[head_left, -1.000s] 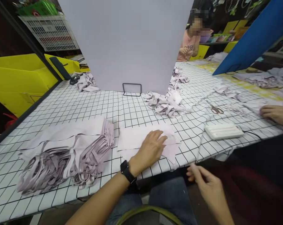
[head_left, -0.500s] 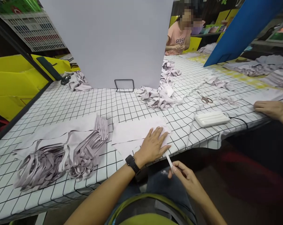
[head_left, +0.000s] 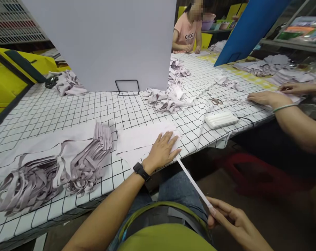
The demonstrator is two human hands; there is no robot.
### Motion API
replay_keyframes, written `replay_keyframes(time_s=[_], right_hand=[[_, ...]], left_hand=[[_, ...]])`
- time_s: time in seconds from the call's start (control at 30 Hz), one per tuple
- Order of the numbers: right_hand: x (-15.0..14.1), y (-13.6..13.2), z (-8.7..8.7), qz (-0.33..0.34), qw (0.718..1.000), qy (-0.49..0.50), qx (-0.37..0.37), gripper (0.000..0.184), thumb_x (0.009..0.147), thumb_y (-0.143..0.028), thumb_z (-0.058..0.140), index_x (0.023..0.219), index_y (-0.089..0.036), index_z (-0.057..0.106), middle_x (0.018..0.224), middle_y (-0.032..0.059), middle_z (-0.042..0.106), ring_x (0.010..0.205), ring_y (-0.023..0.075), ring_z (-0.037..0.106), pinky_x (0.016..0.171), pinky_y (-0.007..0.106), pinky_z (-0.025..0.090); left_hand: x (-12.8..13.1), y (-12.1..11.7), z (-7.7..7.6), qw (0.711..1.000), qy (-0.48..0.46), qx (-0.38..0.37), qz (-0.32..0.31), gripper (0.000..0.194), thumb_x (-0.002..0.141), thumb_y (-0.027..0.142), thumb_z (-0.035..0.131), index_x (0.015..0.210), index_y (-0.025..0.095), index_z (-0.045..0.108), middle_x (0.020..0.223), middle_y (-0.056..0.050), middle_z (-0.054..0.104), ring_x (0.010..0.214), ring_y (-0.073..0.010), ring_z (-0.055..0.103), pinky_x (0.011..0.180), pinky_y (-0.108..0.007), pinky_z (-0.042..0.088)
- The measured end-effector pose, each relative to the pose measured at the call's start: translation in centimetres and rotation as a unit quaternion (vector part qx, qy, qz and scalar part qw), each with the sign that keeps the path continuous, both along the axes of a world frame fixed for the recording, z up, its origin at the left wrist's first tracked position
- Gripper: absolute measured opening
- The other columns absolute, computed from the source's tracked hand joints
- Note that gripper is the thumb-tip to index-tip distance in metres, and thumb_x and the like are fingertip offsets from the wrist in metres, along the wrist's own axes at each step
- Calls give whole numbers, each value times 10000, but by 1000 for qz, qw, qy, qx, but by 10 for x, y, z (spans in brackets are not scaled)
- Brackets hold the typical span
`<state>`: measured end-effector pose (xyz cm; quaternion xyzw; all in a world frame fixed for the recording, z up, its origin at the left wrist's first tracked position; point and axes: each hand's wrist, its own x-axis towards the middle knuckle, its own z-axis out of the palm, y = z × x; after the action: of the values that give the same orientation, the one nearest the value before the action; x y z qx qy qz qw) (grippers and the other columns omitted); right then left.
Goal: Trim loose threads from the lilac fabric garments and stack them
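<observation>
My left hand (head_left: 161, 150), with a dark watch on its wrist, lies flat with fingers spread on a pale pinkish fabric piece (head_left: 137, 137) near the table's front edge. Beyond that edge, my right hand (head_left: 227, 216) pinches the end of a narrow pale fabric strip (head_left: 193, 182). The strip runs taut from beside my left thumb down to my right fingers. Left of the fabric piece lies a thick stack of similar cut fabric (head_left: 76, 150), its long strips bunched in loops at the front.
A grid-patterned cloth (head_left: 100, 108) covers the table. A large white panel (head_left: 108, 45) stands behind, beside heaped fabric scraps (head_left: 168, 99). To the right are scissors (head_left: 215, 100), a white corded device (head_left: 221, 120) and a co-worker's hands (head_left: 267, 99). Another person (head_left: 187, 33) sits across.
My right hand has moved down and right, drawing out a longer stretch of strip. My left hand stays on the fabric. The view has shifted right; the co-worker's arms reach farther in.
</observation>
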<state>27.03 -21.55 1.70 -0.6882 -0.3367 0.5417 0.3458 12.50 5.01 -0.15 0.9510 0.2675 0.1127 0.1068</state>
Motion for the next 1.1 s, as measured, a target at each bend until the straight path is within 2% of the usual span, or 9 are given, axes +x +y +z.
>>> replay_keyframes(time_s=[0.1, 0.2, 0.33, 0.4, 0.57, 0.7, 0.83, 0.97, 1.1], right_hand=[[-3, -9, 10, -92, 996, -5, 10, 570, 859, -665, 639, 1215, -223, 696, 680, 21, 705, 693, 224, 683, 733, 323, 558], [-4, -13, 25, -173, 984, -2, 32, 378, 798, -605, 756, 889, -238, 753, 682, 33, 725, 702, 213, 692, 717, 291, 550], [-3, -3, 39, -222, 951, 206, 60, 341, 734, -545, 842, 902, -249, 827, 858, 85, 819, 878, 261, 761, 868, 343, 568], [-3, 9, 38, -213, 940, 258, 73, 369, 718, -509, 869, 991, -264, 835, 978, 105, 826, 982, 287, 762, 948, 386, 553], [0, 51, 25, -143, 973, 152, 101, 392, 778, -516, 833, 1076, -263, 814, 1068, 128, 808, 1066, 297, 749, 1019, 448, 535], [-1, 82, 23, -98, 985, 97, 100, 409, 819, -535, 788, 1066, -210, 816, 1018, 141, 815, 1028, 307, 761, 1003, 462, 556], [-9, 103, 29, -92, 983, 125, 98, 477, 847, -588, 732, 1076, -176, 814, 1048, 161, 807, 1048, 325, 751, 1000, 492, 555], [-18, 114, 32, -113, 967, 211, 91, 558, 864, -660, 662, 1091, -172, 811, 1205, 187, 756, 1190, 349, 681, 1054, 529, 506], [-21, 112, 27, -131, 969, 191, 82, 566, 889, -662, 626, 1171, -198, 788, 1316, 170, 706, 1294, 336, 610, 1136, 521, 422]], left_hand=[[0, 0, 1, 1000, 5, 1, -3, 610, 1049, 520, 367, 1517, 132, 417, 1620, -180, 353, 1528, -297, 287, 1266, -501, 208], [0, -1, 1, 1000, 7, 2, -3, 615, 1050, 516, 367, 1520, 123, 415, 1621, -190, 345, 1529, -311, 281, 1263, -518, 208], [1, 0, 0, 1000, 1, -12, 0, 599, 1048, 501, 384, 1516, 128, 422, 1617, -189, 354, 1527, -319, 284, 1265, -526, 199], [0, 1, 2, 999, -16, -35, -6, 594, 1041, 494, 416, 1528, 155, 403, 1626, -181, 338, 1533, -324, 267, 1261, -548, 198], [-11, -8, 17, 979, -180, -101, -2, 423, 1047, 350, 443, 1448, 219, 471, 1599, -130, 396, 1528, -285, 284, 1238, -562, 260], [-28, -33, 38, 939, -279, -202, -10, 209, 990, 189, 506, 1155, 204, 634, 1189, -108, 669, 1200, -241, 588, 1027, -418, 501], [-38, -55, 52, 909, -297, -293, -7, 128, 950, 137, 572, 1037, 202, 640, 987, -56, 678, 973, -198, 619, 865, -335, 520], [-37, -65, 48, 920, -306, -245, 11, 61, 907, 151, 653, 931, 195, 618, 936, -47, 632, 928, -203, 575, 825, -348, 477], [-34, -72, 43, 926, -304, -217, 48, 38, 876, 168, 652, 891, 189, 623, 912, -53, 633, 916, -223, 552, 812, -376, 441]])
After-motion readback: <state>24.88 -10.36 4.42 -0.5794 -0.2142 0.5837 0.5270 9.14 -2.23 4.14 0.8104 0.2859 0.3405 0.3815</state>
